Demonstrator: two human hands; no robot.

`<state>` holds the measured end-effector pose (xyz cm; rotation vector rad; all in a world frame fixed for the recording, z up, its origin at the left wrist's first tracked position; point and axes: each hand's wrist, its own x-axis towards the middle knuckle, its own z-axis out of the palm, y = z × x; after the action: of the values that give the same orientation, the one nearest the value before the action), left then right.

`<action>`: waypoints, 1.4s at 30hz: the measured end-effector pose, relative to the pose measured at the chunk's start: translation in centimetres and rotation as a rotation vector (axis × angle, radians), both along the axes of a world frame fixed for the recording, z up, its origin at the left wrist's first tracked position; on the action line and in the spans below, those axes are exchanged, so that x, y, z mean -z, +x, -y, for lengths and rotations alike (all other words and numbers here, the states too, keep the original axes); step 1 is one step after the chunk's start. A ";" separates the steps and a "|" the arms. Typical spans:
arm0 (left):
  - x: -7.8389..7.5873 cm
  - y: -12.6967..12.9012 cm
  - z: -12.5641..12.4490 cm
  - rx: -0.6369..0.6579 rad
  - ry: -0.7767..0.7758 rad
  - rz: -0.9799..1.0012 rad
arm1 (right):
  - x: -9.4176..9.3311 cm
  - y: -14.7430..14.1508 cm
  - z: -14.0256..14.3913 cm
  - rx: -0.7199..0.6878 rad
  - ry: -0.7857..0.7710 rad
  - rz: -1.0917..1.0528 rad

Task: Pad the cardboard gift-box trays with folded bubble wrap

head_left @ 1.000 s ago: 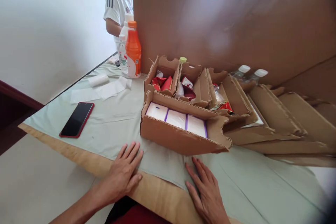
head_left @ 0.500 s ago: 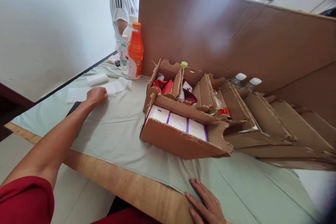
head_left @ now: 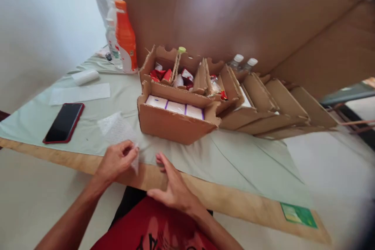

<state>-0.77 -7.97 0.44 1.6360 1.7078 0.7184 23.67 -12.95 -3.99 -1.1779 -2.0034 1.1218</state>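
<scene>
My left hand (head_left: 118,158) pinches the near end of a thin, translucent plastic sheet or bag (head_left: 115,128), close to the table's front edge. The far part of it lies on the green cloth. My right hand (head_left: 172,185) is open beside it, thumb and fingers apart, with nothing in it. Left of the plastic lies a black phone (head_left: 63,123) with a red edge. Behind the phone are a flat white strip (head_left: 80,93) and a white roll (head_left: 85,77). A cardboard box (head_left: 170,125) holding white packs with purple edges (head_left: 176,107) stands beyond my hands.
Several cardboard compartments (head_left: 260,93) run to the right, some with red packets (head_left: 159,73). An orange bottle (head_left: 125,41) and clear bottles stand at the back left. A tall cardboard panel (head_left: 205,15) rises behind. A green label (head_left: 299,215) is on the wooden edge.
My left hand has drawn the plastic piece off the white strip toward me, uncovering the phone. My right hand has lifted off the table edge and come close to the left. The view has shifted.
</scene>
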 end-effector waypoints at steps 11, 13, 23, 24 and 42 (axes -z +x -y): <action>2.6 4.7 2.6 0.207 0.359 -0.030 | -1.3 9.3 -3.7 0.472 0.048 0.165; 3.5 4.4 2.5 0.283 0.388 -0.116 | -1.1 12.7 -3.5 0.549 0.020 0.280; 3.2 7.6 0.4 0.495 0.621 -0.366 | -0.4 8.1 -2.5 0.281 0.424 0.484; 3.5 7.4 0.1 0.551 0.597 -0.408 | -0.4 7.1 -2.7 0.155 0.405 0.484; 1.6 2.3 -2.4 0.637 0.521 -0.478 | -0.9 10.9 -5.2 -0.011 0.332 0.504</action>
<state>1.53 -5.55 -1.16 2.7126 1.1897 0.4915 34.55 -7.75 -3.06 -1.3606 -2.4487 0.4864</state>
